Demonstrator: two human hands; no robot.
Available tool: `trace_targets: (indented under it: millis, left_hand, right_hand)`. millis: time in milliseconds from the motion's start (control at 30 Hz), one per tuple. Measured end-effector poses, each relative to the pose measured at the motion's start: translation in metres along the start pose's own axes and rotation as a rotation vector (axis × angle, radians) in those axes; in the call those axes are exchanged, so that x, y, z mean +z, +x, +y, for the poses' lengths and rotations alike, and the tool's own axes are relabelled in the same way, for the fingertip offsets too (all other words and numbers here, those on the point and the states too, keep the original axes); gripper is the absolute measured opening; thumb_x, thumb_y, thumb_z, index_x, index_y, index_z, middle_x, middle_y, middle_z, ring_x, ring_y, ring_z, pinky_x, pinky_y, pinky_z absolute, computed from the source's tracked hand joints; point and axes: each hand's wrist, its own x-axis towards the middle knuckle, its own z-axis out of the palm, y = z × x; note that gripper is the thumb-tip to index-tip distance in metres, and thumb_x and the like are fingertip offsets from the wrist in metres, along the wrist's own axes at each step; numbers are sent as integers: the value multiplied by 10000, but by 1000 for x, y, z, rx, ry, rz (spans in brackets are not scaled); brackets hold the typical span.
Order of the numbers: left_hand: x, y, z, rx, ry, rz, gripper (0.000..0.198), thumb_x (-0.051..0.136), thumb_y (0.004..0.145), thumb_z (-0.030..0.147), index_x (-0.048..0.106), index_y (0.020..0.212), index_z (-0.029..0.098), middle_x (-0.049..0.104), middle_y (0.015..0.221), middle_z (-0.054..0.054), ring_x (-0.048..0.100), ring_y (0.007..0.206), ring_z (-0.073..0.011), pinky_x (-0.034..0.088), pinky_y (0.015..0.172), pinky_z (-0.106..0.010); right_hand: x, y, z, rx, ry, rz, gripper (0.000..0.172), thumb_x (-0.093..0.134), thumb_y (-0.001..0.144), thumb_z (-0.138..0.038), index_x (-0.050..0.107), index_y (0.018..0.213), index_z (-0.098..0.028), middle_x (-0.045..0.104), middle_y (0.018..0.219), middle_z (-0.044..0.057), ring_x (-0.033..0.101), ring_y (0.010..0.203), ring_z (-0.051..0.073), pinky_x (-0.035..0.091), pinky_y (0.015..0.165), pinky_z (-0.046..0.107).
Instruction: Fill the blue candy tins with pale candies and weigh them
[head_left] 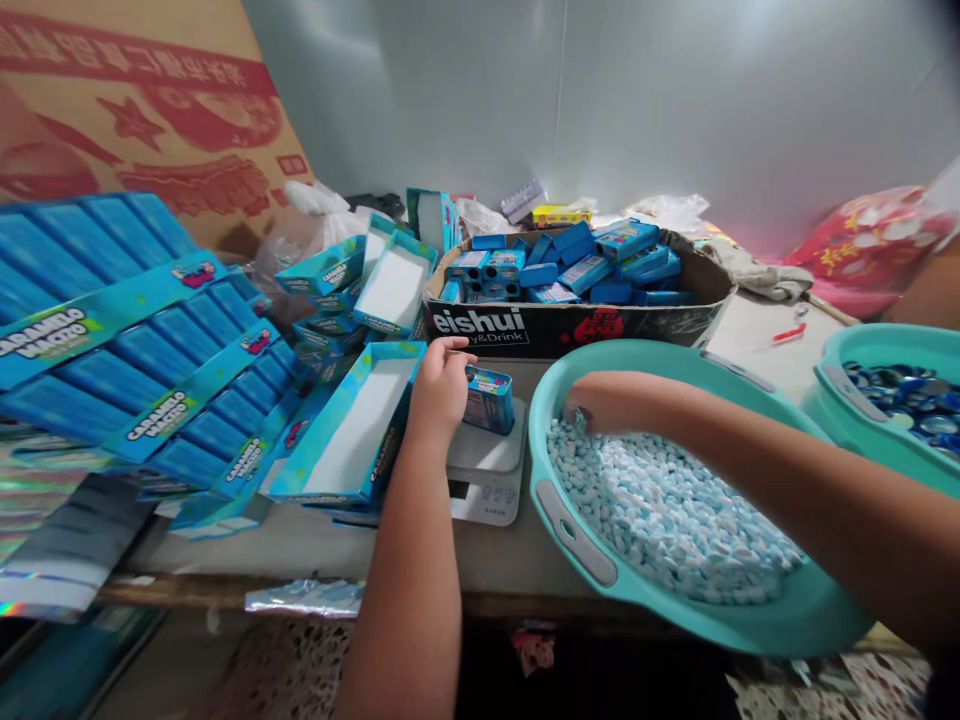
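Observation:
A small blue printed box (489, 400) stands upright on a white kitchen scale (484, 508). My left hand (441, 385) is at its left end, fingers bent round towards its far side; the hand covers that end of the box. On the right, a turquoise basin (551, 495) holds many small pale blue and white candies (675, 520). My right hand (589, 405) reaches down among the candies at the basin's far left side. Its fingers are hidden, with some pale blue bits at their tips. An open turquoise display tray (352, 430) lies left of my left forearm.
Behind the scale, a black carton (555, 335) is heaped with blue boxes. Filled display trays (142, 340) lean at left, near several unfilled trays (394, 285). Another turquoise basin (847, 345) at right contains shiny blue lids (911, 400). A red strip (789, 334) lies behind it.

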Motion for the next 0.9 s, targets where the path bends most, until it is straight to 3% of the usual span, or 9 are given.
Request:
trace_targets:
  millis: [100, 200, 300, 533, 733, 900]
  left_hand:
    - [-2, -2, 4, 70, -53, 82, 237, 466, 825, 287, 629, 961, 181, 683, 919, -65, 640, 884, -191, 476, 832, -318]
    - [-4, -4, 7, 152, -82, 155, 254, 455, 865, 331, 642, 940, 177, 682, 914, -63, 650, 878, -173, 487, 848, -303]
    - [-5, -6, 10, 204, -104, 236, 255, 451, 880, 351, 621, 963, 180, 675, 923, -54, 656, 877, -154, 495, 847, -279]
    - [-6, -7, 17, 211, -258, 370, 210, 475, 857, 324, 609, 897, 168, 659, 827, -33, 669, 802, -135, 506, 775, -256]
    - [-7, -7, 17, 262, -328, 424, 179, 465, 832, 304, 592, 843, 179, 619, 741, -2, 647, 724, -117, 537, 792, -280]
    - [-9, -6, 16, 276, -382, 457, 173, 480, 824, 320, 575, 853, 179, 600, 719, 0, 636, 696, -127, 542, 769, -301]
  right_hand:
    - [-5, 1, 4, 24, 36, -37, 306, 571, 689, 29, 756, 770, -202, 673, 634, -27, 560, 533, 105, 330, 501, 219]
    - [-14, 0, 6, 69, 99, -53, 235, 662, 722, -73, 754, 906, -186, 692, 699, -10, 566, 560, 109, 328, 511, 222]
    - [-17, -1, 2, 52, 203, -114, 386, 758, 708, -201, 704, 1090, -189, 718, 845, 6, 607, 655, 123, 356, 552, 219]
    - [-8, 15, -17, -11, 161, -487, 590, 798, 642, -422, 671, 1127, -110, 677, 1000, 123, 642, 832, 260, 434, 650, 304]
    - [-14, 18, -25, 70, 124, -550, 520, 815, 632, -338, 702, 1079, -97, 670, 947, 135, 641, 857, 299, 459, 738, 358]
    - [-15, 16, -30, 88, 126, -594, 249, 809, 613, -224, 732, 813, -97, 649, 775, 102, 642, 815, 300, 475, 766, 390]
